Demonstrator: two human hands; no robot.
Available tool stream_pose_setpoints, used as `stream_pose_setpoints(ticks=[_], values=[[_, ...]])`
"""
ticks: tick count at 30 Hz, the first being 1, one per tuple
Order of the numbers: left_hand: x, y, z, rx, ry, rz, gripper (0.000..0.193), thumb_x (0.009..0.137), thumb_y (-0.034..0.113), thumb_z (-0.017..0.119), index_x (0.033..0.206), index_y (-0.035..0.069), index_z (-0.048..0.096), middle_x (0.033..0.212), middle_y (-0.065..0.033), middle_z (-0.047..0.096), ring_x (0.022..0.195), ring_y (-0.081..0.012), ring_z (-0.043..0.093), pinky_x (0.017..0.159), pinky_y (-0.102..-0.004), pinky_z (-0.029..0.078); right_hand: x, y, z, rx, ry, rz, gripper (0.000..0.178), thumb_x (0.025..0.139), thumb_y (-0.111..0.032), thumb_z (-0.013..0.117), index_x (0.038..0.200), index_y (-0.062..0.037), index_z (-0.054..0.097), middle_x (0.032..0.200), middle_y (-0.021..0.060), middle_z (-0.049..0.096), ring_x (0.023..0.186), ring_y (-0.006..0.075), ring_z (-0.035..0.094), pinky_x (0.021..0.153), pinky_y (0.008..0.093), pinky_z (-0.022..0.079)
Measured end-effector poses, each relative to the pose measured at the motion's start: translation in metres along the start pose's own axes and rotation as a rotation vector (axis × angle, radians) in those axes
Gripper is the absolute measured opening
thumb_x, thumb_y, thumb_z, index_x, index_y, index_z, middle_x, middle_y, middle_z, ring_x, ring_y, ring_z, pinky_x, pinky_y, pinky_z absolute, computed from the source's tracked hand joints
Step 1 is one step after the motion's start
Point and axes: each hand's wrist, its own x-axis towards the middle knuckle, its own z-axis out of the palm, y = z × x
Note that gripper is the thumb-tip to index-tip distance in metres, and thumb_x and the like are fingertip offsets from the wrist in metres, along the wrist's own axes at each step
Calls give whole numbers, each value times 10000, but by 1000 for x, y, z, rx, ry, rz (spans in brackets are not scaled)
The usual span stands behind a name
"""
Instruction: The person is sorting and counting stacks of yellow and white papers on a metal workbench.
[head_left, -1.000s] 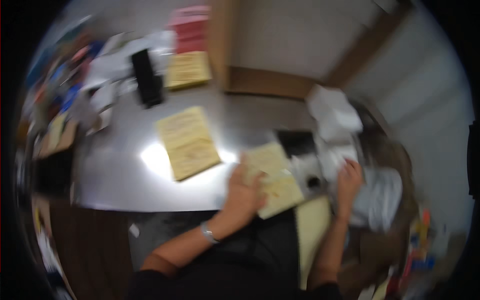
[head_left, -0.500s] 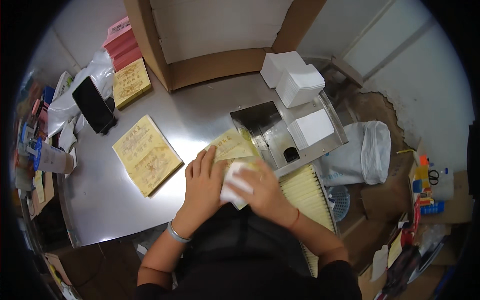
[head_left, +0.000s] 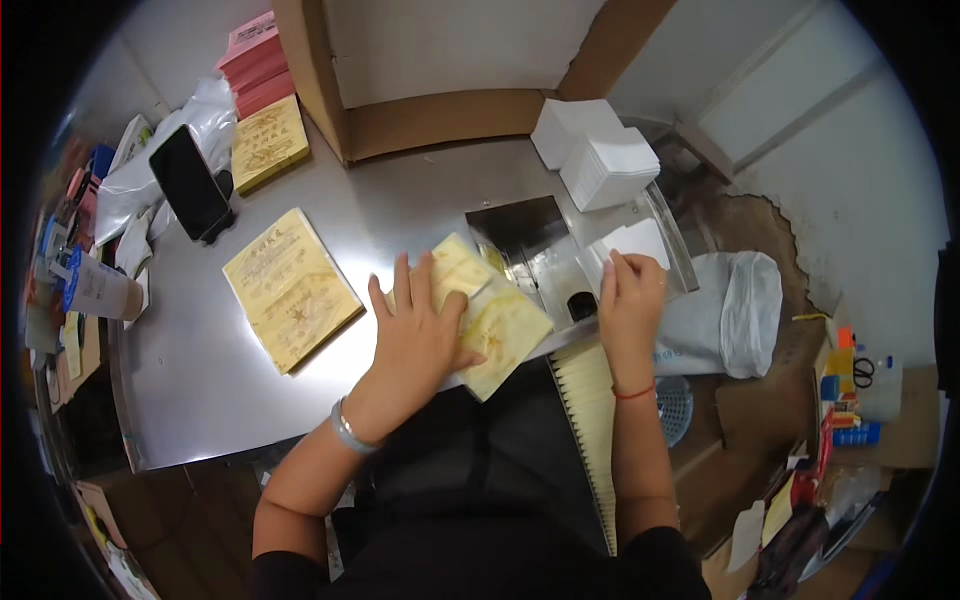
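My left hand (head_left: 415,335) lies with its fingers spread on a sheet of yellow printed paper (head_left: 508,325) at the near edge of the metal table. The paper looks folded or layered, and part of it is under the hand. My right hand (head_left: 632,300) is at a low stack of white paper (head_left: 640,240) on the metal tray, fingertips pinched at the stack's near left edge on what looks like a white sheet. Left of my left hand rests a thick stack of the same yellow printed paper (head_left: 292,290).
A taller white paper stack (head_left: 610,170) stands behind on the tray, near a cardboard box (head_left: 440,125). Farther left are a phone on a stand (head_left: 188,185), another yellow stack (head_left: 270,145), pink stacks (head_left: 253,65) and a drink cup (head_left: 105,288). A white plastic bag (head_left: 725,315) hangs at the right.
My right hand has left the white paper held over the yellow sheet and moved right to the tray's low white stack. My left hand's fingers have spread on the yellow paper.
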Motion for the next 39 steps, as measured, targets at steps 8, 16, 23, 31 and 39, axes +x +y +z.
stream_pose_setpoints(ticks=[8, 16, 23, 31, 39], values=[[21, 4, -10, 41, -157, 30, 534, 724, 494, 747, 1042, 79, 637, 1358, -319, 436, 1108, -366, 517, 878, -518, 421, 14, 21, -19, 155, -136, 23, 298, 799, -38, 642, 1090, 15, 675, 944, 131, 590, 965, 327, 531, 850, 396, 452], [-6, -19, 15, -127, 77, 139, 599, 653, 82, 728, 1237, 95, 594, 1424, -264, 386, 955, -328, 577, 781, -416, 479, -53, -96, -16, 372, -305, -512, 288, 850, -48, 530, 1110, -59, 654, 1016, 157, 657, 988, 338, 631, 972, 542, 436], [-6, 33, -10, -649, -20, 393, 629, 793, 137, 734, 1376, 210, 506, 1402, -267, 415, 1142, -382, 579, 897, -387, 528, 5, -50, 49, 113, -646, -355, 191, 851, -158, 574, 993, -65, 658, 827, 161, 639, 818, 372, 622, 941, 525, 435], [-57, -74, -23, 181, -21, -222, 862, 796, 564, 666, 1491, 169, 343, 1550, -315, 136, 1428, -528, 90, 1120, -646, 116, 3, -24, -12, 113, 225, 130, 161, 860, -127, 662, 959, -5, 696, 796, 140, 639, 774, 298, 613, 693, 396, 493], [-64, -113, -23, 237, 53, -553, 272, 891, 246, 628, 1111, 93, 578, 1150, -158, 524, 1077, -322, 470, 892, -474, 339, -2, -6, 2, 71, 43, 85, 160, 839, -65, 645, 965, 6, 714, 907, 105, 576, 894, 299, 527, 803, 400, 448]])
